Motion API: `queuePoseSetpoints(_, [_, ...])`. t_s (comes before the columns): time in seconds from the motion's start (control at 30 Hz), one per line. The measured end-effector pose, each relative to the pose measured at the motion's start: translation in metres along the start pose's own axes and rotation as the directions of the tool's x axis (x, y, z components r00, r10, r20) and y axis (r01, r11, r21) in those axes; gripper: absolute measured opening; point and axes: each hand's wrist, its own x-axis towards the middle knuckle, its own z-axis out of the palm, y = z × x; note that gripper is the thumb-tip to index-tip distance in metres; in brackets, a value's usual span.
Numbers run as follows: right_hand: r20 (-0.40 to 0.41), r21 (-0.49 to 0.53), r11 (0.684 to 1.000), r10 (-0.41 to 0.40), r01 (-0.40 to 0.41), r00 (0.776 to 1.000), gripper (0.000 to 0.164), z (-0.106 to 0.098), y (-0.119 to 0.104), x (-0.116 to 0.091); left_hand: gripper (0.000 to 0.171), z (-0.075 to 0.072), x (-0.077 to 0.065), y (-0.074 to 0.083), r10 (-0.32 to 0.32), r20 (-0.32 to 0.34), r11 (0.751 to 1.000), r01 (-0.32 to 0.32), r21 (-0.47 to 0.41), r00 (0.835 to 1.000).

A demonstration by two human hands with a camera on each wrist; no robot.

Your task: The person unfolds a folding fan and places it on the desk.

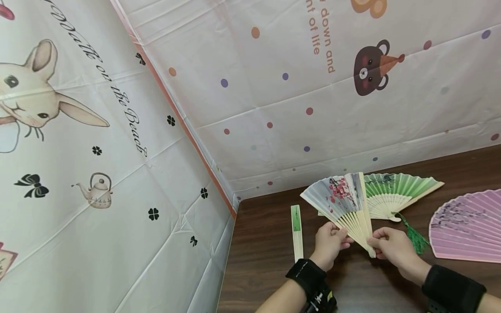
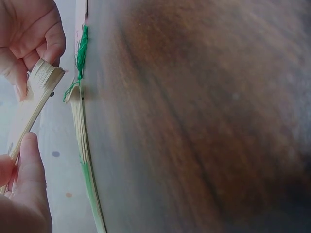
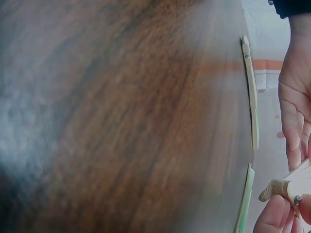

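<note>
A partly spread folding fan [image 1: 337,198], grey-blue with pink blossoms and pale ribs, is held up between both hands over the table. My left hand [image 1: 328,244] pinches its left outer rib, partway up from the pivot. With thumb and fingers, my right hand [image 1: 395,248] grips the right side near the pivot end. The gathered rib ends [image 2: 46,77] show between the hands in the left wrist view. A metal pivot pin [image 3: 297,200] is visible beside the right fingers in the right wrist view. Right behind lies a spread green fan [image 1: 403,193] with a green tassel [image 1: 415,238].
A folded fan with a green top [image 1: 297,230] lies left of my left hand. To the right is a spread pink-purple fan [image 1: 467,230]. The dark wooden table [image 1: 258,278] meets printed white cloth walls [image 1: 254,152] at the back and left.
</note>
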Motion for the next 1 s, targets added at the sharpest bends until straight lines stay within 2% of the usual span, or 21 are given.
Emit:
queuePoseSetpoints(0.33, [0.027, 0.063, 0.997, 0.051, -0.053, 0.998, 0.02, -0.0011, 0.0035, 0.0012, 0.002, -0.0029, -0.0015, -0.0023, 0.009, 0.032, 1.0, -0.008, -0.029, 0.999])
queuePoseSetpoints(0.63, [0.087, 0.121, 0.988, 0.087, -0.097, 0.992, 0.015, -0.0025, 0.0016, 0.0007, 0.005, -0.0024, -0.0008, -0.0023, -0.046, 0.01, 0.998, 0.046, -0.045, 0.999])
queuePoseSetpoints(0.8, [0.138, 0.203, 0.972, 0.089, -0.116, 0.986, 0.012, -0.002, 0.0023, -0.0001, 0.005, -0.003, -0.0002, -0.0052, -0.057, 0.007, 0.997, 0.057, -0.058, 0.998])
queuePoseSetpoints(1.0, [0.163, 0.251, 0.959, 0.094, -0.133, 0.982, 0.017, -0.0017, 0.0043, -0.0006, 0.005, -0.0038, -0.0001, -0.0073, -0.068, 0.009, 0.995, 0.069, -0.072, 0.998])
